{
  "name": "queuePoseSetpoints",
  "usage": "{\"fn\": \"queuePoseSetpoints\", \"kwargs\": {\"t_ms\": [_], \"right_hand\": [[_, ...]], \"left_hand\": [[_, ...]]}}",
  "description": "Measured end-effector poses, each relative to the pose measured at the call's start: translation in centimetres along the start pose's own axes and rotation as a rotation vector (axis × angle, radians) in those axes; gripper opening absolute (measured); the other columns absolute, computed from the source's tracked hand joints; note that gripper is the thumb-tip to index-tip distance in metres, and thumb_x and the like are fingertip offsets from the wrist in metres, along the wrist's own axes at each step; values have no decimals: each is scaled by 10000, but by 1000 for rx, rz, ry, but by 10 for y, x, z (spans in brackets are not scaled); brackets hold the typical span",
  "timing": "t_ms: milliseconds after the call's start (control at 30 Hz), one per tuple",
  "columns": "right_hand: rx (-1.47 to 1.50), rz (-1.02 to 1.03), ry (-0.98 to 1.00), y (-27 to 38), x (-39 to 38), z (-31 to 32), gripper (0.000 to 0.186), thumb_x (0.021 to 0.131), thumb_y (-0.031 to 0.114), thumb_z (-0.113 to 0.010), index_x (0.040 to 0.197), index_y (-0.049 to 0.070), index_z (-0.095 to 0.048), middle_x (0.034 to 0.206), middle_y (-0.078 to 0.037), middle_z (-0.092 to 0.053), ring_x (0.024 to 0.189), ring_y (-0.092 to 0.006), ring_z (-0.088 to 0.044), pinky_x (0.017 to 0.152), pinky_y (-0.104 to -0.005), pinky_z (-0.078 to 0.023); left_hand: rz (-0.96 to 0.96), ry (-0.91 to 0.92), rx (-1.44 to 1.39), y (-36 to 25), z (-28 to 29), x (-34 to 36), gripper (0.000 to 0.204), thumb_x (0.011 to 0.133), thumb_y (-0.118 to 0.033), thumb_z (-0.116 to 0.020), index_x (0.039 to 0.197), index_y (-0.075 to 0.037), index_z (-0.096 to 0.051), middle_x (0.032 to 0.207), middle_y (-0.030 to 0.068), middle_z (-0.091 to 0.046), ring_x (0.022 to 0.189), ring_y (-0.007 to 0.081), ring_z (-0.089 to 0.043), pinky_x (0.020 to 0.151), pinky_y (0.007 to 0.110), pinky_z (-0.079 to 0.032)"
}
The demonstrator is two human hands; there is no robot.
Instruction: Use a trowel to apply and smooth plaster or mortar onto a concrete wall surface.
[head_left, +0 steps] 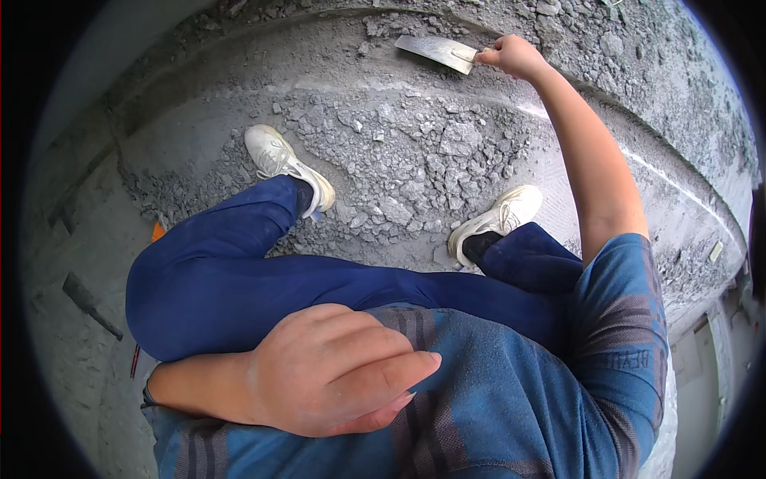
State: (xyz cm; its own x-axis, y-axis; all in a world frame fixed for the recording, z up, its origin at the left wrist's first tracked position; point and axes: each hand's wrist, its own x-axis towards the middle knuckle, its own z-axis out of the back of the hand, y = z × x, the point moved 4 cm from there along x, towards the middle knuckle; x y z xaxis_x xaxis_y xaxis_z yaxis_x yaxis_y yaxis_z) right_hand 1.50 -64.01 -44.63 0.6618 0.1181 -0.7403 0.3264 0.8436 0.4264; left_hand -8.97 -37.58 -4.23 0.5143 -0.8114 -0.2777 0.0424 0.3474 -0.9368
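Note:
My right hand (515, 57) is closed round the handle of a metal trowel (437, 51), with the arm stretched far out to the front right. The trowel's flat, pale blade points left, low over the dusty grey ground by a strip of rubble; I cannot tell whether it touches. Bent in front of my body, my left hand (343, 371) rests near my lap and shirt. Its fingers are curled together, and nothing shows in them. Broken grey rubble (407, 160) lies heaped between my two shoes.
My white shoes (271, 152) stand either side of the rubble. More loose stones (610, 48) cover the raised band beyond the trowel. A dark flat tool or strip (89, 303) lies at the far left, and a small orange thing (158, 231) is beside my left knee.

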Motion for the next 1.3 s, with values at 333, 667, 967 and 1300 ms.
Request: {"fn": "queuePoseSetpoints", "kwargs": {"t_ms": [333,667,967,1300], "right_hand": [[487,6,-231,-41,-56,125,410,917,496,-623,742,131,-557,542,62,-448,409,-21,-395,379,-204,-280],[311,101,213,83,-22,-8,438,891,448,-629,889,14,-683,608,-31,-547,478,-112,-475,479,-293,-426],[236,70,132,101,38,-100,675,772,564,-724,1019,-64,-695,923,-200,-702,844,-301,-676,814,-392,-507],[-129,22,-180,49,14,-45,559,816,621,-634,904,75,-715,936,-141,-714,916,-305,-680,820,-414,-526]], "left_hand": [[-90,57,56,-5,1,2,296,773,-161,-692,1033,-19,-684,858,65,-654,650,217,-630,551,319,-481],[-58,17,71,-6,6,-4,323,764,-155,-705,1063,-37,-676,875,63,-659,683,224,-637,575,327,-482],[48,-20,-6,0,2,-18,344,781,-176,-714,1094,-45,-664,889,62,-664,712,230,-646,614,332,-506],[17,7,-4,-1,3,-16,330,791,-160,-703,1096,-42,-659,892,72,-665,708,231,-647,605,330,-501]]}}
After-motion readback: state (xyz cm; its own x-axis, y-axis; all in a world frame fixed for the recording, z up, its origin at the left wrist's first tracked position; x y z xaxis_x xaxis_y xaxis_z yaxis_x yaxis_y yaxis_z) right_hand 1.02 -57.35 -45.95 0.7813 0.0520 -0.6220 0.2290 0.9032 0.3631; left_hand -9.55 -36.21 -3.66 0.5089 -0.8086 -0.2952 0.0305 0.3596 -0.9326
